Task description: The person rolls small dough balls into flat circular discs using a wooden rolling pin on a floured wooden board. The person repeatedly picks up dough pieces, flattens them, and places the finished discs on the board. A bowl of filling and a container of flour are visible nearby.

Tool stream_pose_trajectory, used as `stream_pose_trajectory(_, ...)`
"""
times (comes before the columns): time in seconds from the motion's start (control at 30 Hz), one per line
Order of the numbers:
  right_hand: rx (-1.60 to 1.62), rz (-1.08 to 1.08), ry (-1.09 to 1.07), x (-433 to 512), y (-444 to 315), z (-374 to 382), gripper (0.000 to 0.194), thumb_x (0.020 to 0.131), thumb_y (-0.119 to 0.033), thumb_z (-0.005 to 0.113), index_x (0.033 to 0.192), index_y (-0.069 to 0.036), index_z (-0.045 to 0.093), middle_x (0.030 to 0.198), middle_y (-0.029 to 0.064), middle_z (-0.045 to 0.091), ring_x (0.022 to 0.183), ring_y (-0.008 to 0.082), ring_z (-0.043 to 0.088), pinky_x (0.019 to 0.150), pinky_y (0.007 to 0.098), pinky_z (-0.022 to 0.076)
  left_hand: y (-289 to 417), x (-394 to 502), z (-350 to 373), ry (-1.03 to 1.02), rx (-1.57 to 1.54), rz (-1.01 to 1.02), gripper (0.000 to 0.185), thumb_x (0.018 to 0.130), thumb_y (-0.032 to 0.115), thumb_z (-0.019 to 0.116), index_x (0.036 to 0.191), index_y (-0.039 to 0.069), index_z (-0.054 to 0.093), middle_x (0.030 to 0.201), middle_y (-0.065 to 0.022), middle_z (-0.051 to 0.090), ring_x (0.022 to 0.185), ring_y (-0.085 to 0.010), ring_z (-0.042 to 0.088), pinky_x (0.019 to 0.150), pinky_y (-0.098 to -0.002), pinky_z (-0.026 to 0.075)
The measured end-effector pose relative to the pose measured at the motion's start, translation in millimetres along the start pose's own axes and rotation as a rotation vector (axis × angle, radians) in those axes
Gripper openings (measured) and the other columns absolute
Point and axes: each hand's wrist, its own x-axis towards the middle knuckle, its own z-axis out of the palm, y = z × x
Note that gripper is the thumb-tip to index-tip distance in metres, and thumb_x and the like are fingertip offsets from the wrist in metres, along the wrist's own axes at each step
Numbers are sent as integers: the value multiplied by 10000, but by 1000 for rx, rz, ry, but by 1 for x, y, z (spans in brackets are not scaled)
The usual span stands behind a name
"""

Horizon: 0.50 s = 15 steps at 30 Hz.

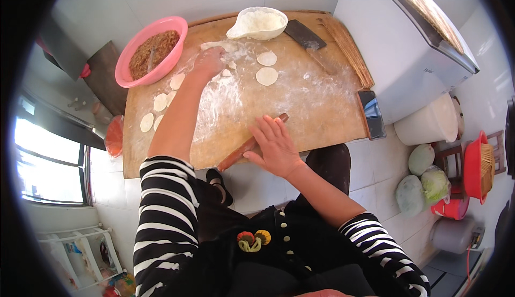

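Observation:
My right hand (273, 146) lies flat, palm down, over a wooden rolling pin (238, 154) at the near edge of a floured wooden board (241, 128). Farther off, my left hand (209, 61) reaches down among small dough pieces (226, 73), beside a long strip of dough (219, 45); its fingertips are partly hidden, so I cannot tell whether they hold a piece. Two rolled dough rounds (266, 76) lie at the middle of the board. Several more rounds (147, 122) lie at the left, partly behind my left forearm.
A pink basin (179, 51) of filling with a utensil stands at the back left. At the back are a white bowl (241, 29) of flour and a cleaver (305, 35). A smartphone (372, 116) rests at the right edge, near a white refrigerator (386, 51).

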Motion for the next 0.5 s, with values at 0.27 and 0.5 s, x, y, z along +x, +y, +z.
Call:
stream_pose_trajectory(0.27, -13, 0, -9, 1, 1, 1, 687, 919, -518, 630, 1363, -7, 515, 1469, 206, 454, 1431, 375, 335, 1202, 517, 208, -21, -99, 10, -62, 308, 333, 442, 792, -1, 604, 1227, 51, 656, 1190, -124, 672, 1096, -281, 649, 964, -387, 512)
stream_pose_trajectory(0.5, -12, 10, 0, -1, 2, 3, 690, 915, -516, 638, 1374, -17, 512, 1474, 188, 458, 1440, 356, 329, 1207, 504, 200, -12, -127, -27, -148, -90, -44, 527, 781, 147, 706, 1302, 94, 638, 1270, -122, 653, 1141, -251, 636, 957, -373, 514)
